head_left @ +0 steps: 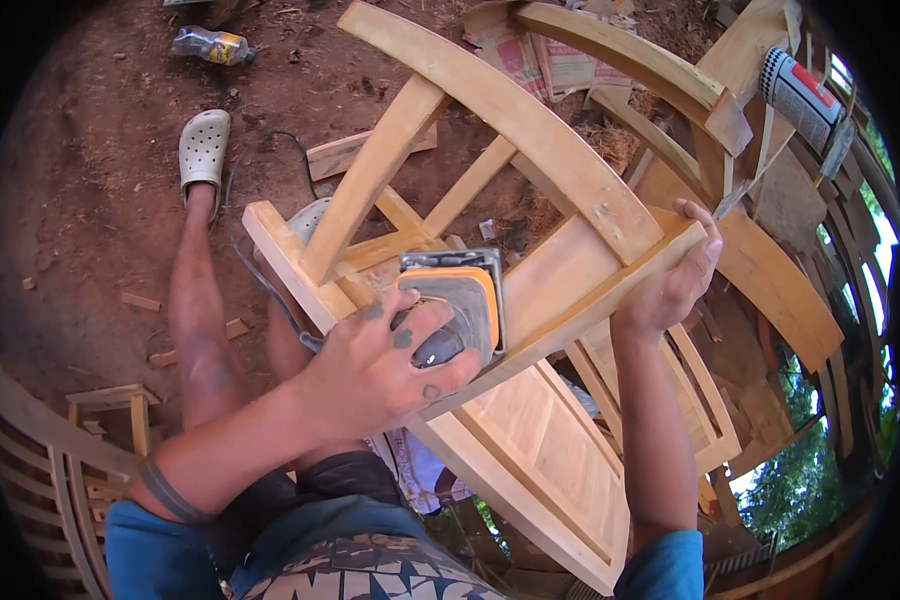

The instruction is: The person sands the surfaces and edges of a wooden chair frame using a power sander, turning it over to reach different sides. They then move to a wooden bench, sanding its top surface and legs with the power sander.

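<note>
My left hand (385,355) is wrapped over the top of an orange and grey electric sander (478,310). The sander's pad rests against the edge of a pale wooden frame (560,335), a furniture piece with a curved rail and slanting bars. At the frame's right end, my right hand (670,275) grips the rail, its fingers curled over the edge. A power cord (260,275) trails from the sander toward the upper left. Below the frame lies a panelled wooden piece (540,430), partly covered by it.
Curved wooden parts (780,280) and a labelled can (800,98) are at the right. A plastic bottle (213,46) and wood scraps lie on the dirt floor (100,200). My foot in a pale clog (204,145) is at the left, near a slatted wooden piece (45,470).
</note>
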Available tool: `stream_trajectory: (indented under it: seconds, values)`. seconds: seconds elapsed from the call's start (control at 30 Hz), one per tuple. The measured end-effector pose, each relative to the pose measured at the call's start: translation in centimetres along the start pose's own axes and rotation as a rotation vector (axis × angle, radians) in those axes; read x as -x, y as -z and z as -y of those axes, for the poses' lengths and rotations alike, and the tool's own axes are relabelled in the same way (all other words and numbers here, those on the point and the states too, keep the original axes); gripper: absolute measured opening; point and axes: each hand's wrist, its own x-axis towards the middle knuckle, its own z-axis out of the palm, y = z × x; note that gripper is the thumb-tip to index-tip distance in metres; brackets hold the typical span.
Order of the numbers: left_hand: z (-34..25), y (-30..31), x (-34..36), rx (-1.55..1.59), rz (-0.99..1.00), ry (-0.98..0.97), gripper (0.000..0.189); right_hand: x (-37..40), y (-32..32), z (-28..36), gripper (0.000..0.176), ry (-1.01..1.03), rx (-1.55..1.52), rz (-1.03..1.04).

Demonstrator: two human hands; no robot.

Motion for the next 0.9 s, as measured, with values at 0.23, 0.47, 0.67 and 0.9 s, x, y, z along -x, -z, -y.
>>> stream_trajectory:
  seconds: [0.23,0.47,0.67,0.9]
  values:
    - [1.4,1.6,-4.1,-0.151,0.204,-0.498,0.026,-0.1,-0.2,-0.1,0.057,0.057,0.002,-0.022]
    - [0.6,2.2,-6.0,-0.195,0.264,-0.684,0.02,-0.1,-0.1,0.0,0.055,0.083,0.045,-0.025]
    - [0.8,2.7,-8.7,-0.19,0.207,-0.714,0.021,-0.1,-0.2,0.1,0.056,0.058,0.064,-0.039]
    - [0.9,3.2,-11.3,-0.189,0.159,-0.722,0.023,-0.2,-0.3,0.3,0.057,0.046,0.038,-0.051]
